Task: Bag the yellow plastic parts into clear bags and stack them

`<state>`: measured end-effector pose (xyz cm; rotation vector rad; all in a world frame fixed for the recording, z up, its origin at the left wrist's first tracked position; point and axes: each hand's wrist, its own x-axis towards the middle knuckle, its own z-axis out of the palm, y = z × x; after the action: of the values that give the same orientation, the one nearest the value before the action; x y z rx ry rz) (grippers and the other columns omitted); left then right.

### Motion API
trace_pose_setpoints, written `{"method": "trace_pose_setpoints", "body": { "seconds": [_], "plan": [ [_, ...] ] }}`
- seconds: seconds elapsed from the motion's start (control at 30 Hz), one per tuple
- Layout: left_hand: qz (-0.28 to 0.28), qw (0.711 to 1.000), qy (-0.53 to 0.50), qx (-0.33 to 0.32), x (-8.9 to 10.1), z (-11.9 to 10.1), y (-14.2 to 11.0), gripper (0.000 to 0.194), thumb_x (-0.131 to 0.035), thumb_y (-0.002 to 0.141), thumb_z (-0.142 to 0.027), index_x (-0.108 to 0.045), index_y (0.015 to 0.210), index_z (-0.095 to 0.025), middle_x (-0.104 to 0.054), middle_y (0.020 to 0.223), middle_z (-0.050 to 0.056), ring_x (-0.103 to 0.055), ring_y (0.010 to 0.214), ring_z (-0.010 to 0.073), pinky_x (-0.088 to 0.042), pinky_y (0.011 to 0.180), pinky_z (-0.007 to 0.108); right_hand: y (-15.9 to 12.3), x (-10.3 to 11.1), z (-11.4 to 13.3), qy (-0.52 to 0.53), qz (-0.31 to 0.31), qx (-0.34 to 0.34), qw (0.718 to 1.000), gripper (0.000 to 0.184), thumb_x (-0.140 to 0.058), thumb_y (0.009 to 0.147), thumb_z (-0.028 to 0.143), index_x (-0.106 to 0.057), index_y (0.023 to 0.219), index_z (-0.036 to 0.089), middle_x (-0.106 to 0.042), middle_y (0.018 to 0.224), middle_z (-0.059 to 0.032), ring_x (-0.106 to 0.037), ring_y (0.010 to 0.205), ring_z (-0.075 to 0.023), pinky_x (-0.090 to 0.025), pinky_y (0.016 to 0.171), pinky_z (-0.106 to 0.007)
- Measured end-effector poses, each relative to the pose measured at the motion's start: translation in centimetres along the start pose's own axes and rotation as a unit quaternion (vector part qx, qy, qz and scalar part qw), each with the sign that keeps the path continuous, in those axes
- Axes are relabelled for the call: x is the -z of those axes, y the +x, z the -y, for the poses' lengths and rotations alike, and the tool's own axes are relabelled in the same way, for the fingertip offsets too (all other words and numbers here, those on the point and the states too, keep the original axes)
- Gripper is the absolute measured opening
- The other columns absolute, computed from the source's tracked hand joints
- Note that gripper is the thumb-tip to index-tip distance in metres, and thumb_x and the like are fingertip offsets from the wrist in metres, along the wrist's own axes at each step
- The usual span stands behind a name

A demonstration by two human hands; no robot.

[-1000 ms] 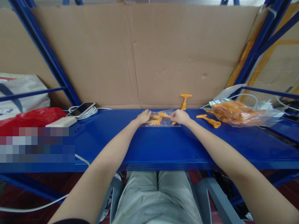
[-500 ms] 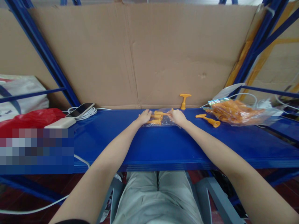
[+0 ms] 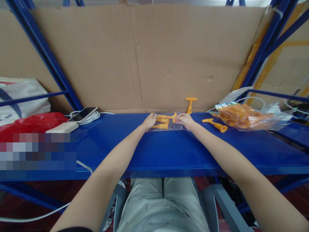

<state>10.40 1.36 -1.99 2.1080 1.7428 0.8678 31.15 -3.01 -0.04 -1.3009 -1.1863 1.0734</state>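
A clear plastic bag [image 3: 172,127] lies flat on the blue shelf with several orange T-handled plastic pieces [image 3: 162,126] in it. My left hand [image 3: 150,121] grips the bag at its left end, fingers closed over the film. At the other end, my right hand [image 3: 185,120] has its fingertips closed at the crossbar of one orange T-handled piece [image 3: 174,117], which points left among the others. Whether that piece is wholly inside the film is hard to see. Behind the right hand, a loose orange T-handled piece [image 3: 191,105] stands upright on its wide end.
Another orange piece [image 3: 217,125] lies on the shelf [image 3: 169,151] to the right, beside a large bag of orange pieces [image 3: 243,116]. At left are a phone [image 3: 83,114] on a coiled white cable, a white block [image 3: 62,127] and a red bag [image 3: 36,124]. Cardboard [image 3: 183,58] backs the shelf.
The orange piece at my right hand has moved left into line with the bagged ones, its crossbar now showing at my fingertips. My left hand stays at the bag's left end.
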Motion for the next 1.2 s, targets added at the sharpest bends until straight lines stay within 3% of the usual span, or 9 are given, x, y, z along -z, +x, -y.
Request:
{"method": "trace_pose_setpoints", "body": {
  "seconds": [0.13,0.33,0.57,0.7,0.97,1.2],
  "plan": [
    [-0.004,1.000,-0.006,-0.006,-0.3,-0.3,0.1,0.041,-0.028,0.100,-0.033,-0.055,0.124,-0.014,-0.060,0.133,0.013,-0.053,0.127,0.0213,-0.040,0.104,0.031,0.2,0.2,-0.2,0.011,-0.002,-0.024,1.000,0.026,-0.059,0.081,-0.001,-0.048,0.066,0.017,-0.054,0.052,0.0044,-0.055,0.048,-0.0072,-0.057,0.061,-0.023],
    [-0.016,1.000,-0.018,0.016,-0.1,-0.8,-0.1,0.043,-0.023,0.100,-0.030,-0.054,0.124,-0.012,-0.060,0.134,0.015,-0.053,0.126,0.0226,-0.039,0.106,0.034,0.4,-0.3,-0.7,0.047,0.003,-0.004,0.999,0.024,-0.052,0.081,-0.004,-0.048,0.072,0.018,-0.053,0.052,0.0060,-0.053,0.043,-0.0056,-0.049,0.049,-0.016],
    [-0.034,0.999,-0.039,0.010,-0.1,-0.9,-0.2,0.039,-0.025,0.101,-0.030,-0.057,0.118,-0.017,-0.062,0.132,0.010,-0.054,0.125,0.0205,-0.041,0.104,0.031,0.5,-0.6,-1.1,0.102,0.003,-0.029,0.994,0.026,-0.057,0.078,-0.007,-0.051,0.072,0.018,-0.057,0.053,0.0028,-0.061,0.053,-0.0096,-0.059,0.068,-0.025],
    [-0.045,0.998,-0.032,-0.006,0.1,-0.9,-0.2,0.039,-0.024,0.100,-0.028,-0.060,0.113,-0.019,-0.066,0.125,0.009,-0.057,0.121,0.0210,-0.043,0.103,0.033,0.6,-0.5,-1.1,0.120,0.015,-0.022,0.992,0.025,-0.057,0.077,-0.009,-0.056,0.072,0.016,-0.062,0.059,0.0003,-0.065,0.060,-0.0091,-0.058,0.078,-0.023],
    [-0.018,0.999,0.022,-0.044,0.3,-0.8,-0.1,0.034,-0.043,0.089,-0.015,-0.068,0.112,-0.019,-0.067,0.125,0.006,-0.058,0.121,0.0205,-0.040,0.107,0.030,0.5,0.0,-1.2,0.096,0.035,-0.020,0.995,0.023,-0.059,0.075,-0.008,-0.066,0.081,0.012,-0.067,0.064,-0.0019,-0.064,0.056,-0.0090,-0.058,0.072,-0.022],
    [-0.003,0.990,0.107,-0.088,0.0,-1.2,-0.3,0.040,-0.040,0.088,-0.015,-0.070,0.115,-0.015,-0.062,0.133,0.007,-0.052,0.128,0.0205,-0.034,0.113,0.029,0.6,-0.2,-1.1,0.091,0.033,-0.021,0.995,0.025,-0.057,0.073,-0.010,-0.065,0.078,0.013,-0.070,0.073,-0.0029,-0.067,0.065,-0.0082,-0.057,0.077,-0.019]
  ]
}}
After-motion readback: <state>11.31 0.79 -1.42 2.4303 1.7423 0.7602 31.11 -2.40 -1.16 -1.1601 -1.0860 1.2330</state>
